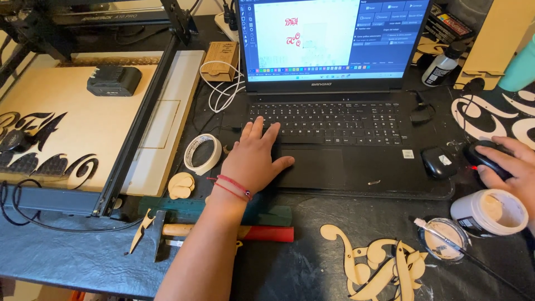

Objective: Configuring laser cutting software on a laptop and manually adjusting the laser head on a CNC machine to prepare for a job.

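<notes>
Soft, even room light falls from overhead, bright enough to read everything on the dark bench (312,262). The laptop screen (334,36) glows brightest, nearly washed out at its white centre. Shadows are faint and short beneath the left hand (253,159). Focus stays crisp throughout, though straight lines bow slightly toward the frame's edges.

Laptop (334,111) between tape roll (202,154) and mouse (486,159).
</notes>
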